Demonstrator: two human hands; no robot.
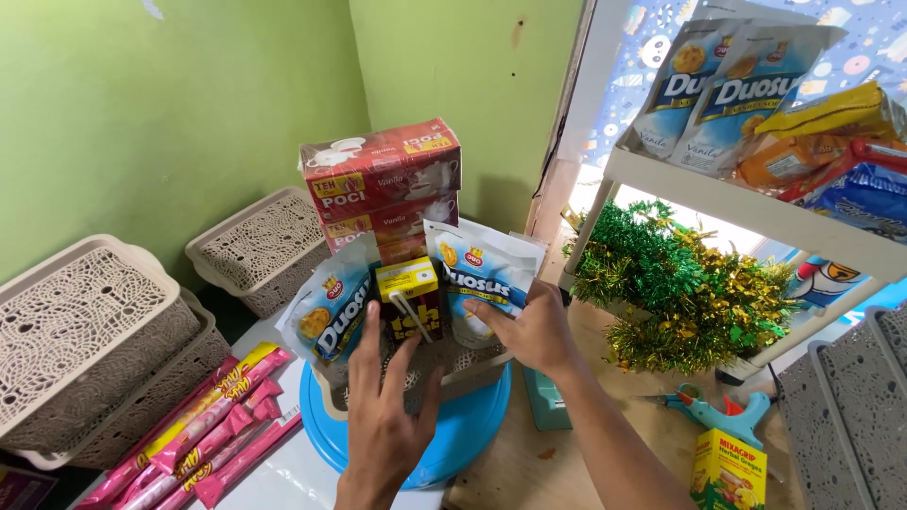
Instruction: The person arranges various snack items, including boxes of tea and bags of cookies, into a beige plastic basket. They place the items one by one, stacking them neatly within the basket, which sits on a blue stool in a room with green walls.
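A beige lattice basket (pixel 465 370) stands on a round blue lid (pixel 460 431). Inside it stand two white-and-blue snack pouches, one at the left (pixel 333 319) and one at the right (pixel 484 266), with a small dark drink carton with a yellow top and a straw (pixel 410 300) between them. Behind them are stacked red tea boxes (pixel 383 168). My left hand (pixel 385 406) reaches in with fingers spread, touching the drink carton's front. My right hand (pixel 529 328) grips the right pouch at its lower edge.
Beige lattice baskets (pixel 90 331) stand at the left and another (pixel 260 244) by the green wall. Pink and yellow snack sticks (pixel 203 425) lie at the lower left. A white shelf (pixel 756 203) holds more pouches. Green-gold tinsel (pixel 690 293), a glue gun (pixel 723 413) and a yellow box (pixel 726 470) are at the right.
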